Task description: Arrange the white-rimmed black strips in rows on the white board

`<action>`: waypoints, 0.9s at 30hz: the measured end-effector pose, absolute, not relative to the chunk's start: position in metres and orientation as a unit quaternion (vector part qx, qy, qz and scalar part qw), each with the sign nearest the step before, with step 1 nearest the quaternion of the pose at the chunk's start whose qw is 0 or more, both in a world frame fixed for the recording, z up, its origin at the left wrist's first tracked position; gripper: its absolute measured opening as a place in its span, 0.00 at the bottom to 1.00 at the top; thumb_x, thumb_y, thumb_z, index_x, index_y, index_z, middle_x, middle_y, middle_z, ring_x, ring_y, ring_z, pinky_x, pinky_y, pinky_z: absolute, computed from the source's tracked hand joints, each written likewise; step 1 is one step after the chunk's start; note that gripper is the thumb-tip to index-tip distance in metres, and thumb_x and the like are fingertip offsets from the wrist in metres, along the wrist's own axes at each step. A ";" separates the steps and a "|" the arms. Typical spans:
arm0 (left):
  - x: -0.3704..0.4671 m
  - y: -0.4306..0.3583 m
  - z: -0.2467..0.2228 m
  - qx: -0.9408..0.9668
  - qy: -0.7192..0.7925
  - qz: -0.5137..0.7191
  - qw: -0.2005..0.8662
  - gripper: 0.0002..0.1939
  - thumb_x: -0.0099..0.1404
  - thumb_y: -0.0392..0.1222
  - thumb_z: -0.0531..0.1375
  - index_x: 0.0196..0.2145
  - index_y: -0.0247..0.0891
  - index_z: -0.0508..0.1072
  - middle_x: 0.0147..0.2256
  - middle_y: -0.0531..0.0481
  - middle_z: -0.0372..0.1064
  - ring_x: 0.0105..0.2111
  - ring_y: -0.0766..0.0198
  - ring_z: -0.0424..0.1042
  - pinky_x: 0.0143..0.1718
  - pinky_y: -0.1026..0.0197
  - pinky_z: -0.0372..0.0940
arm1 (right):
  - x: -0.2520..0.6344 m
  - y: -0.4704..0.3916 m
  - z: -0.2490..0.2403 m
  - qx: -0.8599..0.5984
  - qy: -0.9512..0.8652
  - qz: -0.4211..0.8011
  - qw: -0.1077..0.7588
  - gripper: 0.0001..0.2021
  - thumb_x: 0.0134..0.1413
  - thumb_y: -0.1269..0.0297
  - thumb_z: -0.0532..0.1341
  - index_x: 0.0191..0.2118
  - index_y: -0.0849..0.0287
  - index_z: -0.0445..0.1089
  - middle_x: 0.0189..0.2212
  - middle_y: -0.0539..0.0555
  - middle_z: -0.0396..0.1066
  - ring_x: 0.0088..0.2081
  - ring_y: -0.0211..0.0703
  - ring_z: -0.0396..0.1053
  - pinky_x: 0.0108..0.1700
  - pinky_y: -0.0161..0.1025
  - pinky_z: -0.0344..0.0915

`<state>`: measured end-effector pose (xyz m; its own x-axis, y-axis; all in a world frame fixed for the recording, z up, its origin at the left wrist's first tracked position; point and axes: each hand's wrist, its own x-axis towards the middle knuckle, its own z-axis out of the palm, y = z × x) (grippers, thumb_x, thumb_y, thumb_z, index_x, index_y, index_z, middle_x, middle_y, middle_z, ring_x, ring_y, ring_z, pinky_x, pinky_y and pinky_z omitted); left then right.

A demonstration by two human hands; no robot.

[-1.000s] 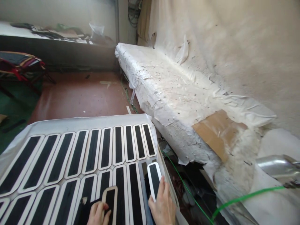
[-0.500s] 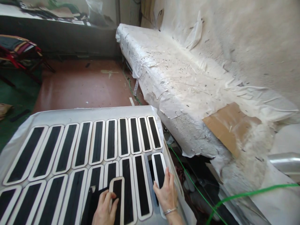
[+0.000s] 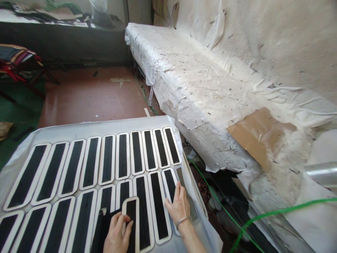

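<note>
Rows of long round-ended panels, each with a black strip inside a white border, lie on a cloth-covered table. My left hand pinches one such panel by its left edge, raised over the lower row. Dark strips stick out beside that hand, partly hidden by it. My right hand, with a bracelet at the wrist, has thumb and fingers across another white-edged black panel at the right end of the lower row. This panel lies flat beside its neighbour.
A long bench under a stained white sheet runs along the right, with a piece of cardboard on it. A green hose crosses the lower right. A red-framed chair stands at the left, near reddish flooring.
My right hand has shifted its panel left, up against the neighbouring one, uncovering cloth to its right. The left hand keeps its panel in about the same place.
</note>
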<state>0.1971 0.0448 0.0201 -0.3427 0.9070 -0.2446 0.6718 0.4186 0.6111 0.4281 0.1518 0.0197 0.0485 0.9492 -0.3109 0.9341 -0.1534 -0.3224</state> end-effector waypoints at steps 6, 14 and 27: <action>0.197 0.044 0.021 0.494 0.792 0.199 0.300 0.14 0.62 0.54 0.52 0.31 0.42 0.68 0.41 0.46 0.62 0.42 0.55 0.69 0.44 0.53 0.66 | 0.428 0.151 0.025 -0.713 -0.665 0.218 -0.040 0.32 0.58 0.65 0.52 0.64 0.78 0.45 0.55 0.71 0.58 0.52 0.59 0.60 0.52 0.50 0.63; 0.198 0.046 0.023 0.490 0.793 0.202 0.300 0.14 0.61 0.54 0.52 0.31 0.42 0.68 0.41 0.46 0.61 0.43 0.55 0.68 0.46 0.52 0.64 | 0.431 0.159 0.021 -0.714 -0.671 0.189 -0.061 0.25 0.59 0.69 0.52 0.61 0.73 0.53 0.47 0.66 0.64 0.46 0.54 0.66 0.43 0.45 0.68; 0.196 0.047 0.022 0.490 0.793 0.203 0.300 0.15 0.59 0.56 0.53 0.30 0.42 0.69 0.40 0.47 0.61 0.42 0.55 0.68 0.46 0.51 0.63 | 0.435 0.152 -0.004 -0.694 -0.707 0.127 -0.045 0.25 0.62 0.67 0.49 0.62 0.74 0.52 0.49 0.68 0.65 0.46 0.59 0.65 0.44 0.55 0.67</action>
<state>0.1960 0.0469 0.0223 -0.3393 0.8990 -0.2769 0.6547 0.4370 0.6168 0.4355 0.1523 -0.0041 -0.0317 0.9704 -0.2396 0.9932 0.0036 -0.1166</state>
